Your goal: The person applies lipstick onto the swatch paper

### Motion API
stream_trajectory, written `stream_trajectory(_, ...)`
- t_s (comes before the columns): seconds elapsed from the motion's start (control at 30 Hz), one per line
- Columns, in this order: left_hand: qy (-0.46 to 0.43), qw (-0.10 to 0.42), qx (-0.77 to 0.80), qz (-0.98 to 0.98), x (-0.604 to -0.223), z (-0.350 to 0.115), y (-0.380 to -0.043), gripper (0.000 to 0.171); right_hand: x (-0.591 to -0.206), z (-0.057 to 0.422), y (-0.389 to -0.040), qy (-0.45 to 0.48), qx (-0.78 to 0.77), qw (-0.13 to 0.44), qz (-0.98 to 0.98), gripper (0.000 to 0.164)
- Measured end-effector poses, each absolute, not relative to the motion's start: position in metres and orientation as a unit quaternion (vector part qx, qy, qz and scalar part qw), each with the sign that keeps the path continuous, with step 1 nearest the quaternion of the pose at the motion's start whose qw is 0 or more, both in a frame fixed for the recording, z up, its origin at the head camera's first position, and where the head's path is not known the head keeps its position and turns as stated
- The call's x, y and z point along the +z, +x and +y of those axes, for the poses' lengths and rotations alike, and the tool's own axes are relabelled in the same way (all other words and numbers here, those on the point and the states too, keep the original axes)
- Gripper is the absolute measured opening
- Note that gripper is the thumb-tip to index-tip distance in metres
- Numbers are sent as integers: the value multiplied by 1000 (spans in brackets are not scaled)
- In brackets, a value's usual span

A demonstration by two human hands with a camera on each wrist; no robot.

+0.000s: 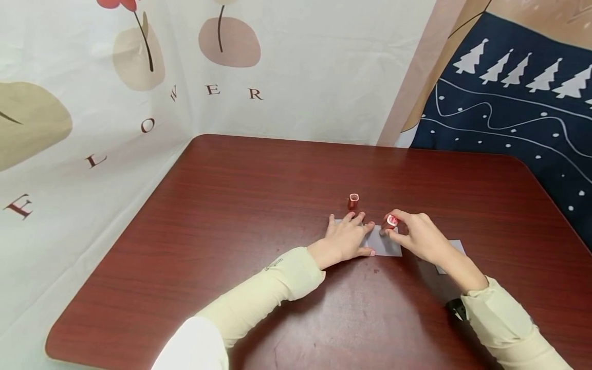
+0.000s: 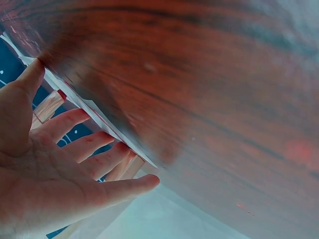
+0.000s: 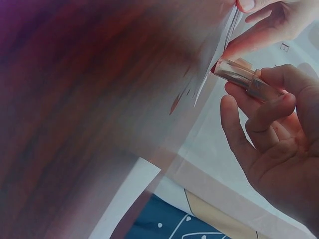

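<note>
My left hand [image 1: 347,239] lies with fingers spread over a white paper [image 1: 386,246], pressing its left part to the table. Between the thumb and fingers of my right hand [image 1: 423,239] is a shiny copper-coloured lipstick [image 1: 391,222], its base turned upward. In the right wrist view, the red tip of the lipstick [image 3: 234,73] points at the paper, right at its surface. An open-topped copper-coloured lipstick cap [image 1: 353,201] stands upright just beyond my left fingertips. The left wrist view shows the left palm [image 2: 45,174] and outstretched fingers.
Another white paper [image 1: 455,252] lies on the dark red wooden table [image 1: 259,200], partly hidden under my right forearm. A printed white cloth [image 1: 314,77] hangs behind the table, and a dark blue cloth with white trees [image 1: 499,113] hangs at the right.
</note>
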State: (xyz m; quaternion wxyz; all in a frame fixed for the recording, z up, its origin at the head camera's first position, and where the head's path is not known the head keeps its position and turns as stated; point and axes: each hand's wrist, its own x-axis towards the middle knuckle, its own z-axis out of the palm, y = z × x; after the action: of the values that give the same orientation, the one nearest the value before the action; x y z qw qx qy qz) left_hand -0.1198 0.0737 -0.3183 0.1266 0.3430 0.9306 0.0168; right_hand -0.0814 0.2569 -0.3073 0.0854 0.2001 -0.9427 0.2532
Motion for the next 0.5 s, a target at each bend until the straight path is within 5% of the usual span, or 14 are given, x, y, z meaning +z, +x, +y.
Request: stream_trajectory(0.5,346,125,14,930,-320,74,-123,68,-312,260,-85,206,251,92,-941,23)
